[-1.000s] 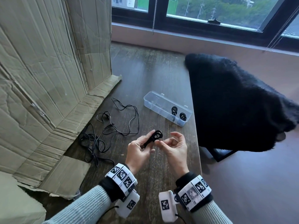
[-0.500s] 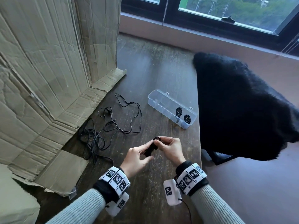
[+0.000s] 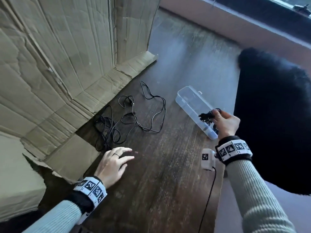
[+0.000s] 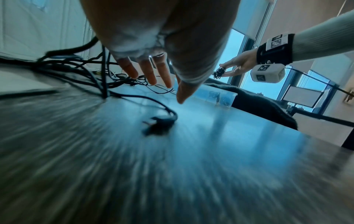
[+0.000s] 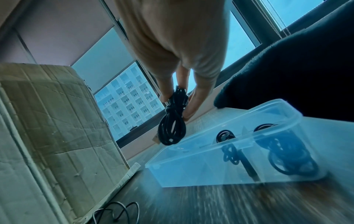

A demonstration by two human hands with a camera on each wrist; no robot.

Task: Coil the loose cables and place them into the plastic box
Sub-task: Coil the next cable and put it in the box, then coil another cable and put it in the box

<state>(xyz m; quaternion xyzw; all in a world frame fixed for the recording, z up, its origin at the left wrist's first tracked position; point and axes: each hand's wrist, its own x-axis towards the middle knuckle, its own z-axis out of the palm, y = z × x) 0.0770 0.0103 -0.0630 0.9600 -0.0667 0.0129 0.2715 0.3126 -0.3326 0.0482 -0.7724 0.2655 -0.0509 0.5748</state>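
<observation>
My right hand (image 3: pixel 223 121) pinches a small coiled black cable (image 3: pixel 206 116) and holds it over the near end of the clear plastic box (image 3: pixel 188 100). In the right wrist view the coiled cable (image 5: pixel 172 128) hangs from the fingertips just above the box (image 5: pixel 191 166), which has two coiled cables (image 5: pixel 287 156) inside. My left hand (image 3: pixel 114 162) hovers low over the dark table with fingers spread, holding nothing, close to the tangle of loose black cables (image 3: pixel 131 115). A cable plug (image 4: pixel 159 124) lies under the left hand (image 4: pixel 153 72).
Crumpled cardboard (image 3: pixel 58 64) stands along the left and its flaps lie on the table beside the cables. A black furry cover (image 3: pixel 272 106) drapes a chair right of the box. The table's right edge (image 3: pixel 223 182) runs close to the box.
The hands parted. My right hand carried the coiled cable away to the right over the box. My left hand let go and dropped left toward the loose cables.
</observation>
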